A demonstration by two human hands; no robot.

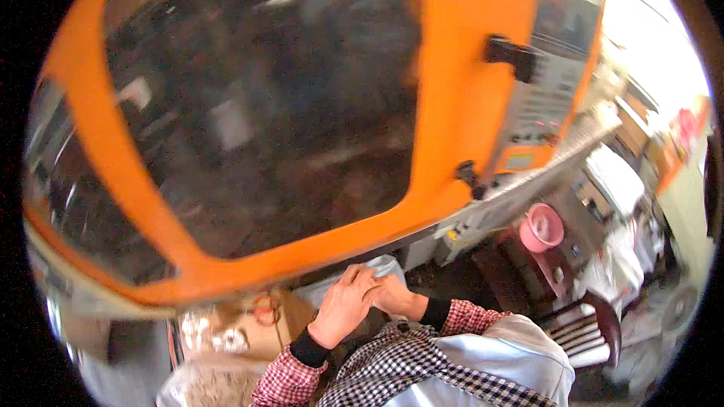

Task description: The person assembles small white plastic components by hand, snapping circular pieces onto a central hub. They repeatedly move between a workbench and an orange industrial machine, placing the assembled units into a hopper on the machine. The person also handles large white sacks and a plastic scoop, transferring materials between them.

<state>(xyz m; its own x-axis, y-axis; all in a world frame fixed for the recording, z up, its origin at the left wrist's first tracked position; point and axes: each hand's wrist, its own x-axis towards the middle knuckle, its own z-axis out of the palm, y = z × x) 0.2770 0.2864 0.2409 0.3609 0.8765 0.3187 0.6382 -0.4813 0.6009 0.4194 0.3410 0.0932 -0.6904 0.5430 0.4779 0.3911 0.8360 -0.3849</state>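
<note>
My left hand [348,307] and my right hand [398,295] are together in front of my apron, just below the lower edge of a large orange machine door [317,250]. The left hand's fingers are curled and lie over the right hand's fingers. Whatever they hold, if anything, is hidden between them. A pale, whitish thing [388,265] shows just beyond the hands; its kind is too blurred to tell. The door has a big dark window [264,120].
A control panel [539,105] and black handles [513,56] are at the machine's right. Lower left, a cardboard box [290,320] carries orange-handled scissors [265,310] and shiny pieces, beside a plastic bag [207,384]. Rightward are a pink bucket [541,227] and a chair [603,328].
</note>
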